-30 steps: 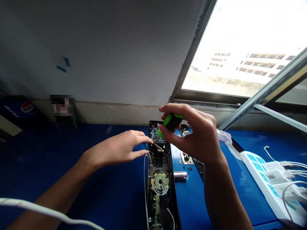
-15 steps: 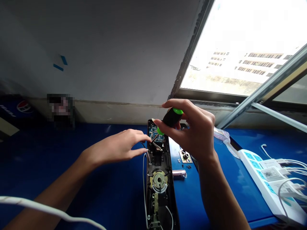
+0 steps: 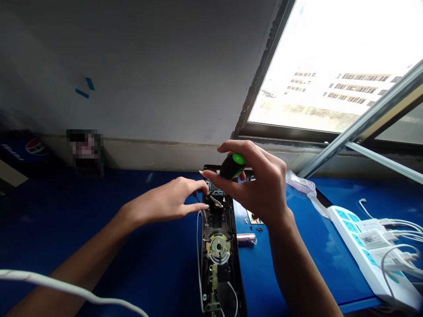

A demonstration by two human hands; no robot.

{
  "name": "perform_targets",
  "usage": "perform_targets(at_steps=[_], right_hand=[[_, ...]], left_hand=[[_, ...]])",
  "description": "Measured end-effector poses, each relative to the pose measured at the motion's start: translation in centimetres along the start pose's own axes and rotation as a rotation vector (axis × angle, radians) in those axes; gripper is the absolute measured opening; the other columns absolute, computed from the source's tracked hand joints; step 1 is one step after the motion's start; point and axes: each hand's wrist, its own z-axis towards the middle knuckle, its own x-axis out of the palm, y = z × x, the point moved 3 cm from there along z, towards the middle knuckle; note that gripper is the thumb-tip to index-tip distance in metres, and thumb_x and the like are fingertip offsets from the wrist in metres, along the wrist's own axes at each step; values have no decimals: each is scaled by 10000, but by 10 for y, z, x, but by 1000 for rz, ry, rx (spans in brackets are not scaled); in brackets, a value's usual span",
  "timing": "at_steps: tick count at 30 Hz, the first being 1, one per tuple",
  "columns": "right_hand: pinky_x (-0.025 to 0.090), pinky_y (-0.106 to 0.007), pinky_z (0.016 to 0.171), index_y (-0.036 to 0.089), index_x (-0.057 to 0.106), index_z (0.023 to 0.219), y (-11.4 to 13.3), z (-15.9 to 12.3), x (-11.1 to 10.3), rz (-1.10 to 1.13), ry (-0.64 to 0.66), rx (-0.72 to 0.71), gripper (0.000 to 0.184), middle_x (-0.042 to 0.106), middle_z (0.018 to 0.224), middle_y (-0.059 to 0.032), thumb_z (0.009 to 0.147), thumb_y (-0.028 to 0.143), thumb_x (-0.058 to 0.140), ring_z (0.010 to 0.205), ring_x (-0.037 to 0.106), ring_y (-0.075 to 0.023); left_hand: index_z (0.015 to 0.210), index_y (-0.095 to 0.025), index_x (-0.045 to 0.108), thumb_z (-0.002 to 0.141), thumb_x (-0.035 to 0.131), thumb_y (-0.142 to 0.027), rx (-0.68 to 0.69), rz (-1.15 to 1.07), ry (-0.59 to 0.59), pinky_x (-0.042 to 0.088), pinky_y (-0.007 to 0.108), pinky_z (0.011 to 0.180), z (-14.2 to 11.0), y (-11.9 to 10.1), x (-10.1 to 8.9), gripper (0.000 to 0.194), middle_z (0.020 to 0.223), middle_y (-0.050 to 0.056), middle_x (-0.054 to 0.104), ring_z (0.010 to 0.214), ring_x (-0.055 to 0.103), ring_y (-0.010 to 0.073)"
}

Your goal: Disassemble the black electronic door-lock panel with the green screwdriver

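Green-handled screwdriver (image 3: 232,166) is getting held tight in the right hand (image 3: 261,189), open left hand (image 3: 165,202) is hovering by the wires (image 3: 216,201) on the door lock panel (image 3: 231,281), circuit board (image 3: 213,187) sitting exposed, loose screws (image 3: 253,228) lying on the desk (image 3: 313,264).

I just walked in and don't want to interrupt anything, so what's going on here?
A person is working on an opened electronic door lock lying on a blue table. Their right hand holds a green-and-black screwdriver with its tip near the circuit board, and their left hand reaches toward the wires just below it. Small screws lie on the table nearby.
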Motion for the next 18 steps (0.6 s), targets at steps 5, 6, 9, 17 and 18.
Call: perform_targets(at_steps=[5,6,9,17,18], right_hand=[[533,-268,608,206,672,1051,1,0,-3,21,28,-11,323,730,878,7,843,398,828,627,593,-97],[543,-265,626,211,668,1063,1,1,-4,55,47,-7,301,733,878,12,855,369,818,645,608,-100],[567,-263,713,227,639,1160,2,1,-5,197,174,20,256,737,939,12,917,225,720,741,660,-111],[533,-259,647,214,630,1117,2,0,-12,80,197,74,291,717,905,12,842,187,721,701,638,-117],[532,-258,636,216,639,1082,2,0,-11,50,168,72,274,714,865,20,836,219,759,676,629,-114]], left_hand=[[1196,-223,636,866,719,-535,-23,-168,15,544,392,870,8,10,10,461,1113,71,732,1025,695,296],[1183,-221,631,855,733,-517,-6,-231,21,550,395,871,9,12,11,454,1090,65,735,1010,699,289],[1183,-221,610,831,758,-472,6,-392,50,566,412,864,13,14,15,457,1041,57,742,978,708,282],[1161,-218,600,799,795,-421,-17,-480,51,574,412,894,13,11,13,459,1067,57,741,995,713,269],[1158,-218,605,800,794,-412,-18,-469,47,574,409,899,13,12,13,449,1090,58,737,1002,714,266]])
